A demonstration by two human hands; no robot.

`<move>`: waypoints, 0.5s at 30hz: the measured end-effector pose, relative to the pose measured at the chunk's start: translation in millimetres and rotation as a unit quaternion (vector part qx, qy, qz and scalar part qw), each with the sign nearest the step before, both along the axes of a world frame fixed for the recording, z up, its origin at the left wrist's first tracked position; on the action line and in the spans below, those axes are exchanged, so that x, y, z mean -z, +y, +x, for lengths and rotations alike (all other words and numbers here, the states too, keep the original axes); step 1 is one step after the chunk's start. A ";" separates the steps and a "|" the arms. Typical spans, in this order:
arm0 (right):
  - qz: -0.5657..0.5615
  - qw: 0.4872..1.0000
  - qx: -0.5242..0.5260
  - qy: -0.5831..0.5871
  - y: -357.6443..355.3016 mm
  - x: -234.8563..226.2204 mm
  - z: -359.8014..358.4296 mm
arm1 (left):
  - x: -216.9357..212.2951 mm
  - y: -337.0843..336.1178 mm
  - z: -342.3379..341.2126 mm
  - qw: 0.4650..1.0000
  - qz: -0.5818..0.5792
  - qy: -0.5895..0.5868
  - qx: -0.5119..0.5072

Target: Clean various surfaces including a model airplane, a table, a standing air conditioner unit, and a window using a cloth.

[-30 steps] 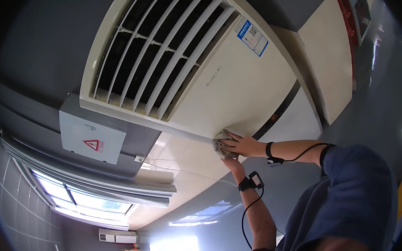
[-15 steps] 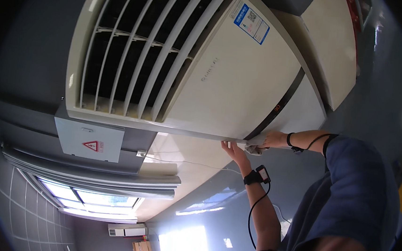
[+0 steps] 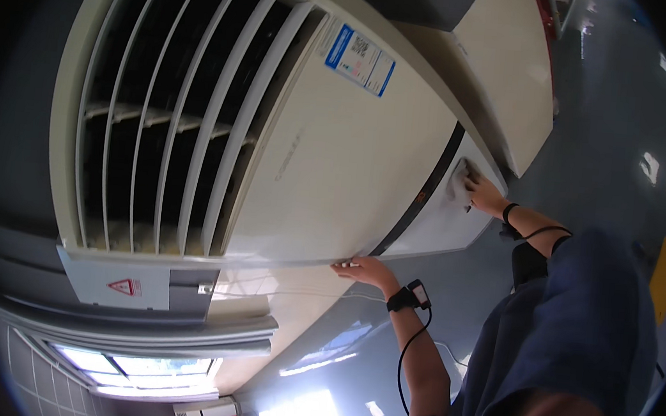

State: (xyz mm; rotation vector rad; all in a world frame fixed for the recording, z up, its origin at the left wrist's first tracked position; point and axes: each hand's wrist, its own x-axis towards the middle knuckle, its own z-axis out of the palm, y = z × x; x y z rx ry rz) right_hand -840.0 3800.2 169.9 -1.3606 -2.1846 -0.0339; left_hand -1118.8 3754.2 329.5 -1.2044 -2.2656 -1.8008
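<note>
A large off-white floor-standing air conditioner (image 3: 337, 154) fills the upper middle of the head view. Its louvred vent (image 3: 176, 117) lies to the left, and a dark display strip (image 3: 420, 195) crosses its front panel. My right hand (image 3: 484, 195) presses a greyish cloth (image 3: 460, 188) flat against the panel beyond that strip, fingers closed over it. My left hand (image 3: 367, 272) rests its stretched fingers against the unit's near side edge, holding nothing; some fingertips are hidden by the edge. A small device is strapped to my left wrist.
A pale electrical box (image 3: 120, 281) with a warning triangle is on the wall at left, beside a grey curtain (image 3: 136, 329) and window. A thin white cable (image 3: 295, 292) runs past my left hand. A cream panel (image 3: 508, 73) stands beyond the unit.
My right hand has moved with the cloth from the unit's near side edge up onto the front panel. My left hand stays at the edge. The whole view has shifted.
</note>
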 end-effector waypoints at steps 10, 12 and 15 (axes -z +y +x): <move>0.048 0.907 0.035 0.416 65.1 -37.3 30.4 | 18.0 17.0 8.4 0.992 -0.067 0.074 -0.077; 0.062 0.907 0.020 0.416 73.2 -57.4 50.7 | 16.4 14.9 16.3 0.991 -0.071 0.071 -0.082; 0.128 0.910 -0.029 0.392 92.9 -122.1 48.2 | 2.7 16.0 1.9 0.988 -0.064 0.076 -0.116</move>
